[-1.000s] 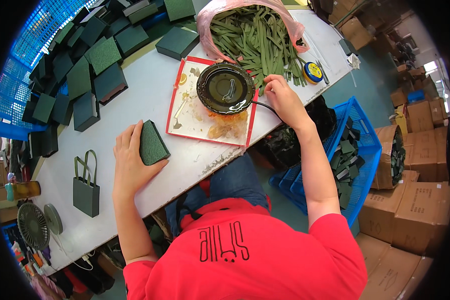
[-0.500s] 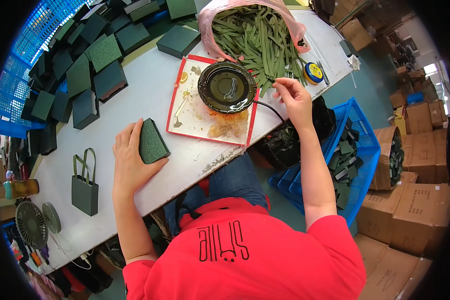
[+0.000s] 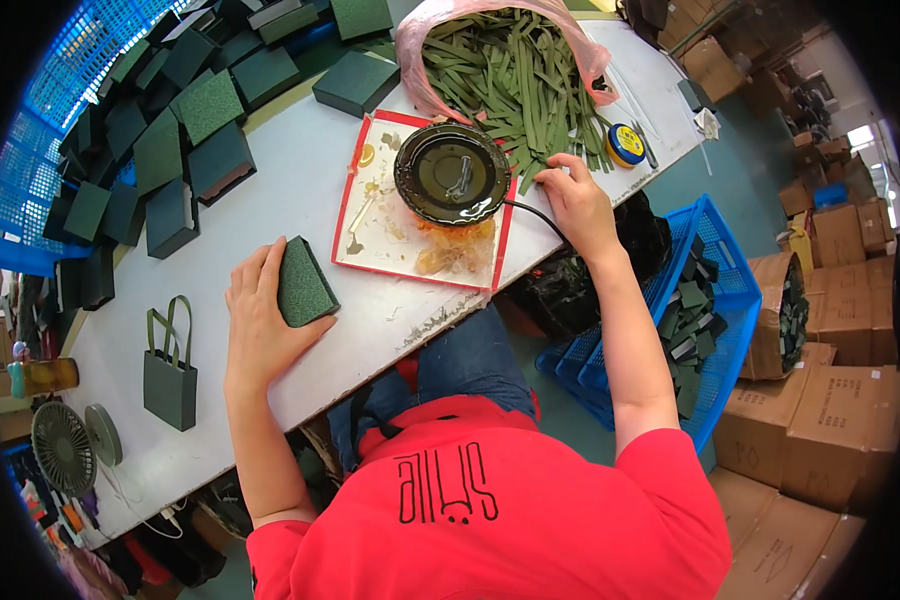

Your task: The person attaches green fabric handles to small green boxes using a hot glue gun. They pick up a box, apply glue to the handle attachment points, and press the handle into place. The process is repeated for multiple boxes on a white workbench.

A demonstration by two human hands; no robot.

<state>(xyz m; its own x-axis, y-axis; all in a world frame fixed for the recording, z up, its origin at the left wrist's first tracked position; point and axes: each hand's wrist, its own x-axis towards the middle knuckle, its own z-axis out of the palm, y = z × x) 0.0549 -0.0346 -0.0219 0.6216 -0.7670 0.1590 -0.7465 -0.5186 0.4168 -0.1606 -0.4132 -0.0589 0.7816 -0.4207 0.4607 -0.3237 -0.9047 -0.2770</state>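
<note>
My left hand (image 3: 257,320) is wrapped around a small dark green box (image 3: 305,285) resting on the white table, thumb along its near side. At the pile of green ribbon strips (image 3: 510,80) in the pink plastic bag (image 3: 418,60), my right hand (image 3: 582,208) has its thumb and fingertips drawn together by the loose strip ends. Whether a strip sits between them is too small to see. Between my hands stands a black round pot (image 3: 452,172) with glossy liquid, on a red-rimmed tray (image 3: 420,278) stained with amber drips.
Many dark green boxes (image 3: 160,150) lie heaped by a blue crate (image 3: 35,190) at left. A finished small green bag with handles (image 3: 170,385) and a fan (image 3: 63,448) stand nearby. A round yellow-blue tin (image 3: 626,145) sits right; a blue basket (image 3: 715,270) holds green pieces.
My right hand has shifted slightly left, its fingertips coming nearer the ribbon ends. My left hand and the box have stayed put.
</note>
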